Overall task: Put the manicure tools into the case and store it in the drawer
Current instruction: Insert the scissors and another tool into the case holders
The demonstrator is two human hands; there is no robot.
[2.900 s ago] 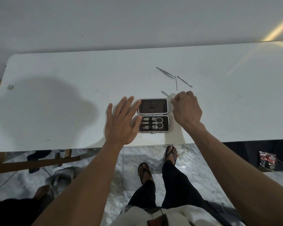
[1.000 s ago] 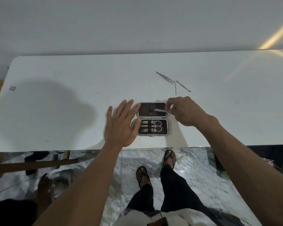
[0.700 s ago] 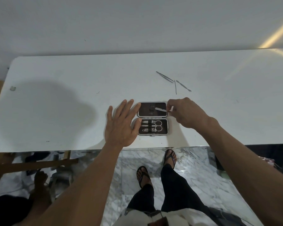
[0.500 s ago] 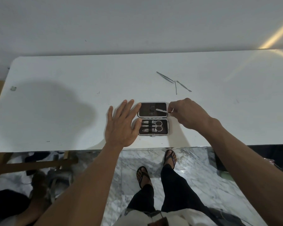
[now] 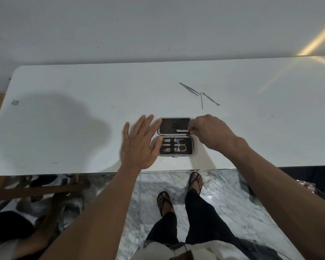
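Observation:
The manicure case (image 5: 167,126) lies open on the white table (image 5: 83,91) near its front edge. Its near half holds small scissors (image 5: 182,144) and clippers (image 5: 170,146). My right hand (image 5: 210,133) pinches a thin metal tool (image 5: 181,130) that lies across the dark far half of the case. My left hand (image 5: 139,143) rests flat on the table, fingers spread, touching the case's left side. Three slim metal tools lie loose farther back: tweezers (image 5: 189,88), a thin pick (image 5: 201,100) and a pusher (image 5: 211,99).
A wall rises right behind the table. Below the front edge are a marble floor, my sandalled feet (image 5: 195,182), and a wooden frame (image 5: 36,188) with dark clutter at lower left. No drawer is in view.
My right hand took a thin tool from the table beside the case and brought it over the far half, lowering it toward the near edge of that half. The left hand stayed put.

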